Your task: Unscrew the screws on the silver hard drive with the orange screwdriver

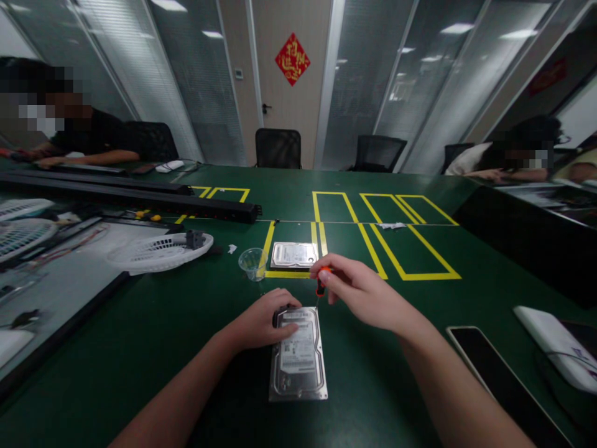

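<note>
A silver hard drive [303, 367] with a white label lies flat on the green table in front of me. My left hand [263, 320] grips its far left edge, thumb on top and fingers at the side. In my right hand [354, 286] is a small screwdriver [321, 286] with a red and black handle, pinched between the fingers. Its tip points down at the drive's far right corner; whether it sits in a screw is too small to tell. Beyond them rests a second hard drive [293, 255], beside a clear plastic cup [253, 264].
Yellow tape rectangles [431, 277] mark the table. At left are a white oval grille part [158, 252], a long black bar [186, 202] and a large panel [93, 274]. A phone [494, 367] and a white device [555, 345] lie right. People sit at both far sides.
</note>
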### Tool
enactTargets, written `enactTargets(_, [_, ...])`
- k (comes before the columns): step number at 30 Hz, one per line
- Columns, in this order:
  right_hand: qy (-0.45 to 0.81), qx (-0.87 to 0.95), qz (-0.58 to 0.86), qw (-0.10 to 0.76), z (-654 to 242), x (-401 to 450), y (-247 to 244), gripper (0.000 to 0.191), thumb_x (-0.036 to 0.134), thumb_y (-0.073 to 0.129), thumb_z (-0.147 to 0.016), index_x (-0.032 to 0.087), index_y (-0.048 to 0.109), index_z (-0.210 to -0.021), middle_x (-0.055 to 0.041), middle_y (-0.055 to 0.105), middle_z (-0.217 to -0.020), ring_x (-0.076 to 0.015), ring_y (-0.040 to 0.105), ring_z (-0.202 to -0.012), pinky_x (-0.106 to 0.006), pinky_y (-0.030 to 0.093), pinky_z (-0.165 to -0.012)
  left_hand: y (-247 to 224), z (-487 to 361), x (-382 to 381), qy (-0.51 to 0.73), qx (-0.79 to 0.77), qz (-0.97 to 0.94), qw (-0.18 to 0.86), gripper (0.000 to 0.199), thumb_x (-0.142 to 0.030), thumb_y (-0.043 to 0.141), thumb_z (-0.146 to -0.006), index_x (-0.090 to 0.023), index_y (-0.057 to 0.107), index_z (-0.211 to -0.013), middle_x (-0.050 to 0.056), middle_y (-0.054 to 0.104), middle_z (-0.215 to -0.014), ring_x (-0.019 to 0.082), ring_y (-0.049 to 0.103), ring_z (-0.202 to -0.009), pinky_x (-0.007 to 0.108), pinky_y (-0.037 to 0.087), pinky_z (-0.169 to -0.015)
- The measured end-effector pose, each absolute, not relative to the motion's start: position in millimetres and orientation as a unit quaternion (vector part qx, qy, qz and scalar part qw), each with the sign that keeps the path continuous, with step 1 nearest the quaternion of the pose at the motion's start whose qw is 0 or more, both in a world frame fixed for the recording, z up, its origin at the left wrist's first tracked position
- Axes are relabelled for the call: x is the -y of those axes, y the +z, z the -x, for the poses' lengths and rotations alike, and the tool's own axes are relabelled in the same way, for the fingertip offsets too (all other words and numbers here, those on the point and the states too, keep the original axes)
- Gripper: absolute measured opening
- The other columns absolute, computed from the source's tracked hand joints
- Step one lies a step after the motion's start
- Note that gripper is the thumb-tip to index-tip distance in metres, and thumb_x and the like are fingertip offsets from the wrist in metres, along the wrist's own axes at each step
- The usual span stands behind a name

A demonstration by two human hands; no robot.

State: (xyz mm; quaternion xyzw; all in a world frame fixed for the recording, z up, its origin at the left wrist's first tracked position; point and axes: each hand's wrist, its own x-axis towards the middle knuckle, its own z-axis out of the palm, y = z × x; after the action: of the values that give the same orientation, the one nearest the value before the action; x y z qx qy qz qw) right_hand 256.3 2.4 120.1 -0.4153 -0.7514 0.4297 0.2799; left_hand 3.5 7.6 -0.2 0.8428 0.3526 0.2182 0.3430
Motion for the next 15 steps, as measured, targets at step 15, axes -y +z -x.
enactTargets(15, [0.418,0.720,0.420,0.362,-250.8,-4.1,111.8,0.017,0.023,0.069,-0.089,0.020,0.052,-0.087,-0.0057,0.069,-0.108,-0.0089,0.053,-0.064,-0.026,0.044,-0.059,0.7,-3.8,-7.8,0.216,-0.357,-0.842,0.341,0.035,-0.030,0.072,-0.087,-0.023,0.066,-0.120,0.007,0.065,-0.117,0.025,0.060,-0.108,0.038,0.051,-0.094])
